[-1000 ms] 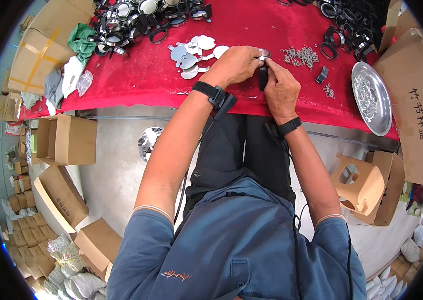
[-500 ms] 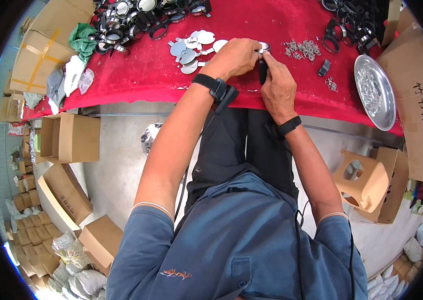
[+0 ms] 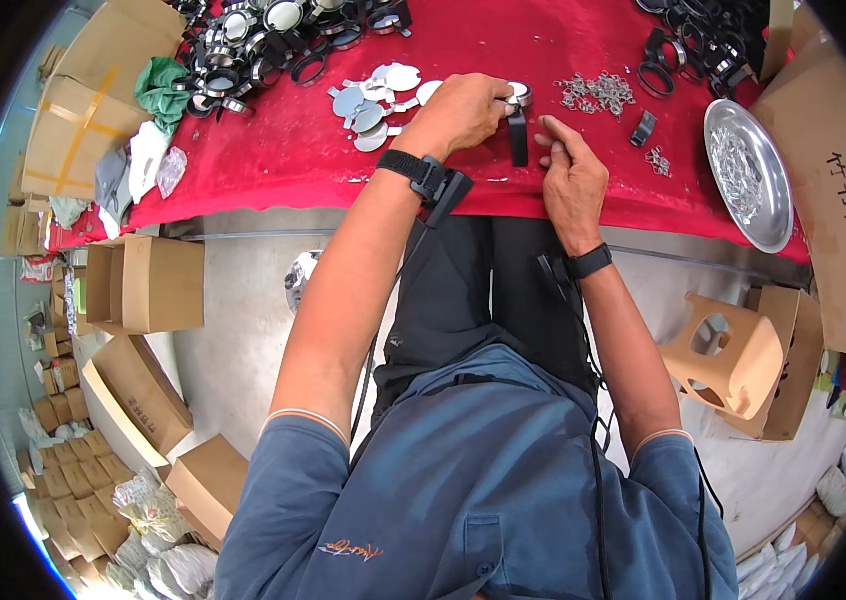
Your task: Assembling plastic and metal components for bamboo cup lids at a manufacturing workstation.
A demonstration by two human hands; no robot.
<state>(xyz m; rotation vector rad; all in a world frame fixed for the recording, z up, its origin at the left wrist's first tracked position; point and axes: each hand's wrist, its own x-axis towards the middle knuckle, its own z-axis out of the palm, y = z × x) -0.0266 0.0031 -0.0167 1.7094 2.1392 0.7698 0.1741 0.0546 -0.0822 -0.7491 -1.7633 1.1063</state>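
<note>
My left hand (image 3: 465,112) is closed on a black cup lid (image 3: 518,138) with a round silver top, whose black strap-like handle points toward me. A short gap to the right, my right hand (image 3: 575,185) is off the lid, its fingers loosely bent and apart, with nothing visible in them. Left of my left hand lie several flat silver discs with tabs (image 3: 369,112). Beyond my right hand are a heap of small wire clips (image 3: 598,93), a smaller cluster of fittings (image 3: 657,160) and a dark grey piece (image 3: 643,128).
Black lids and rings pile up at the far left (image 3: 228,75) and far right (image 3: 688,65) of the red-covered table (image 3: 273,165). A round metal tray (image 3: 779,232) of wire parts sits by a tall carton (image 3: 838,200). A beige stool (image 3: 743,345) and open cartons (image 3: 165,285) stand below.
My right hand has come off the lid and drawn back to the right, its fingers loosening. The left hand keeps hold of the lid, whose black handle now shows more fully.
</note>
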